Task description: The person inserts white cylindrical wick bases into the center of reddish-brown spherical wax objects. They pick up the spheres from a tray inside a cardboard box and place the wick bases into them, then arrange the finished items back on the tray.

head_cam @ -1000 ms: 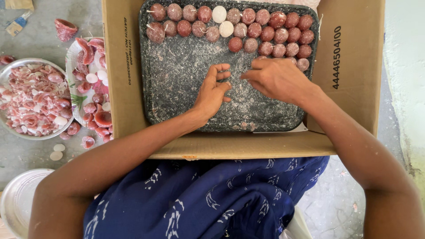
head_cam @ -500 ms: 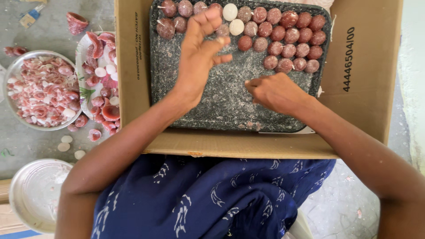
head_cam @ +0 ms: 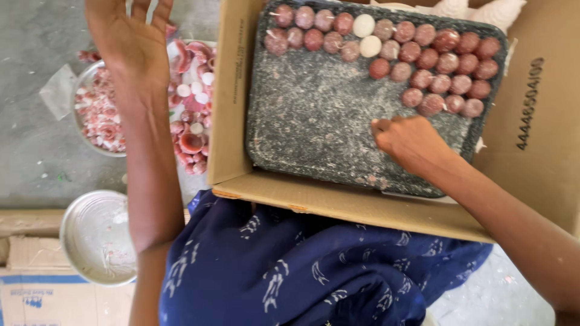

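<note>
A dark speckled tray (head_cam: pixel 314 121) lies in an open cardboard box (head_cam: pixel 531 175) on my lap. Rows of reddish-brown round balls (head_cam: pixel 435 60), with two white ones (head_cam: pixel 364 25) among them, fill its far edge. My right hand (head_cam: pixel 408 142) rests on the tray just below the lowest row, fingers curled; whether it holds a ball is hidden. My left hand (head_cam: pixel 130 39) is stretched out to the left, open with fingers spread, above the plate of red and white pieces (head_cam: pixel 193 115).
A metal bowl (head_cam: pixel 96 115) of small pink pieces stands on the grey floor at the left. An empty metal dish (head_cam: pixel 99 238) sits near my left elbow, on flat cardboard (head_cam: pixel 30 296). My blue patterned garment (head_cam: pixel 302 271) fills the foreground.
My left hand has left the tray and swung out to the left over the plate of pieces. My right hand has stayed on the tray under the rows.
</note>
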